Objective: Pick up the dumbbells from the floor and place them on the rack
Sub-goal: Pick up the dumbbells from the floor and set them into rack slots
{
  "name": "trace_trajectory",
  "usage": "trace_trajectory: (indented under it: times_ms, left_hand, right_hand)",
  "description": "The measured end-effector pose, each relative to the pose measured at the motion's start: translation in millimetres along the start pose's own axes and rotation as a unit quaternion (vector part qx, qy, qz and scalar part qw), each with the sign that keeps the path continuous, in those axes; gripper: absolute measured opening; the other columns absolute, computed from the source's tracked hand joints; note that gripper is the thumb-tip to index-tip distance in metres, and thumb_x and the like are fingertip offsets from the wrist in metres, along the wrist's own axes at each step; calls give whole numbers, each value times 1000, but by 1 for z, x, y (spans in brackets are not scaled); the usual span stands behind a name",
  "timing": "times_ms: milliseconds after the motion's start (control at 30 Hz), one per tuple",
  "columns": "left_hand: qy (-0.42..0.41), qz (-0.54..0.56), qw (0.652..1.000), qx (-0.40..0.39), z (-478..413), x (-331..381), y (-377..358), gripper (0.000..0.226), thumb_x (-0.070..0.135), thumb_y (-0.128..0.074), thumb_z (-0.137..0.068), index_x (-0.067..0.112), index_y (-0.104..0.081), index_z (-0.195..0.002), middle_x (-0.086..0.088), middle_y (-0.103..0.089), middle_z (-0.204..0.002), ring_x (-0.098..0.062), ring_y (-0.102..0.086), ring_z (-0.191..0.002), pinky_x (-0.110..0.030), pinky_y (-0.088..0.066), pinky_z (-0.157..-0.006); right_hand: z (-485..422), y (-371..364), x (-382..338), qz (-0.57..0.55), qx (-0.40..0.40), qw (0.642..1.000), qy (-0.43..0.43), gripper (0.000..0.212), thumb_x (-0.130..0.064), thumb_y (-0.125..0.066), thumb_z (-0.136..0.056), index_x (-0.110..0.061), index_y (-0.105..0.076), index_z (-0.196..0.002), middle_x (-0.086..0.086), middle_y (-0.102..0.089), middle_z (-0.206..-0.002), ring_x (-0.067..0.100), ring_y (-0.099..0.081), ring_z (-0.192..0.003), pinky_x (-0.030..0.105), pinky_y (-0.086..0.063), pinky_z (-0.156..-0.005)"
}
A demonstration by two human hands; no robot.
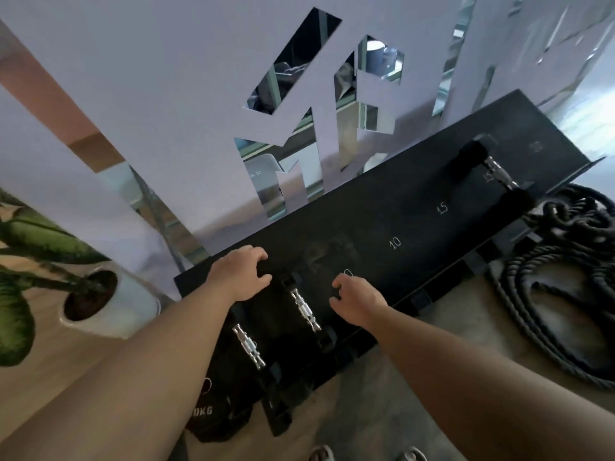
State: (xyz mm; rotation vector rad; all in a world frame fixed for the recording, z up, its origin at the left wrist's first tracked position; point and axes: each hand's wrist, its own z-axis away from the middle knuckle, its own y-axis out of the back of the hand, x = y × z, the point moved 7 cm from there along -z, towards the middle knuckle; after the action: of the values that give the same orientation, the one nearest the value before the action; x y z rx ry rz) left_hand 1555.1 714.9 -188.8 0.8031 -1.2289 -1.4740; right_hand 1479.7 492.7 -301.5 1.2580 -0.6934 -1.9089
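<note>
A long black rack [416,227] marked 10, 10, 15, 15 runs from lower left to upper right. Two black dumbbells with silver handles lie at its left end, one handle [304,309] beside the other [248,346]. My left hand [243,274] cups the dark far head of the dumbbells there, fingers and thumb curled around it. My right hand [356,304] hovers just right of the nearer handle with loosely curled fingers, holding nothing. A third dumbbell [501,173] sits at the right end by a 15 mark.
A potted plant [100,304] stands on the wooden floor to the left. A coiled black battle rope [565,277] lies on the right. A black weight marked 10KG [203,410] sits below the rack's left end. A white cut-out panel [166,94] rises behind the rack.
</note>
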Motion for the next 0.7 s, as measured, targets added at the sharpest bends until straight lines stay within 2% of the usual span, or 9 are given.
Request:
trace_trajectory:
  times_ms: [167, 300, 500, 700]
  left_hand:
    - [-62, 6, 998, 15, 21, 34, 16, 52, 47, -71, -94, 28, -56, -141, 5, -60, -141, -19, -59, -125, -42, -55, -98]
    - [-124, -18, 992, 17, 38, 57, 26, 54, 54, -69, -93, 28, -57, -139, 5, -62, -138, -19, -62, -122, -40, -56, -96]
    - [-217, -27, 976, 9, 81, 90, 36, 51, 64, -64, -89, 30, -63, -127, 9, -70, -122, -18, -66, -110, -41, -54, -93]
    - [-315, -39, 948, 2, 135, 162, 29, 48, 64, -64, -89, 31, -64, -123, 12, -70, -119, -15, -65, -106, -36, -48, -85]
  right_hand:
    - [42, 30, -12, 38, 42, 998, -10, 46, -38, -57, -95, -26, -51, -139, -2, -60, -129, 23, -58, -121, 37, -51, -94]
    - [89, 61, -11, 53, 114, 990, -60, 40, -40, -55, -94, -25, -54, -131, 0, -62, -125, 27, -60, -116, 42, -51, -94]
    - [181, 79, 0, 68, 201, 968, -136, 43, -45, -57, -93, -25, -56, -131, 3, -64, -125, 30, -60, -119, 41, -46, -97]
    - [286, 88, 28, 53, 268, 937, -218, 42, -47, -58, -90, -26, -60, -127, 5, -66, -125, 31, -62, -118, 40, -48, -94]
